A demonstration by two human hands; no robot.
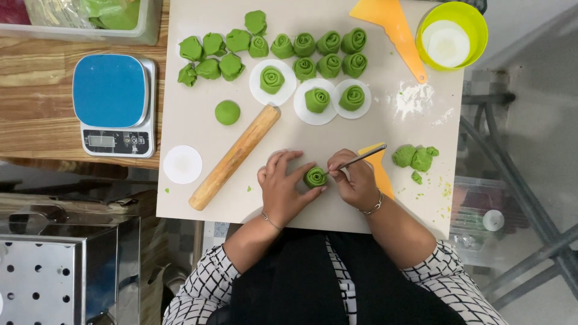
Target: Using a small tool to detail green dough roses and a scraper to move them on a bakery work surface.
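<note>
Board: a pale work board (198, 129) lies on the desk and carries everything below.
Scale: a blue-topped kitchen scale (114, 104) stands just left of the board.
Rolling pin: a wooden rolling pin (235, 157) lies aslant, left of the hands.
Bowl: a lime-green bowl (474, 24) sits at the far right corner.
Finished pieces: green dough roses (317, 51) stand in rows at the far edge.
Left hand (282, 186): fingers curl around the dough rose (315, 177), the grip clamped on it, near the board's near edge.
Right hand (356, 179): the grip pinches a thin metal tool (358, 159), its tip touching the rose.
</note>
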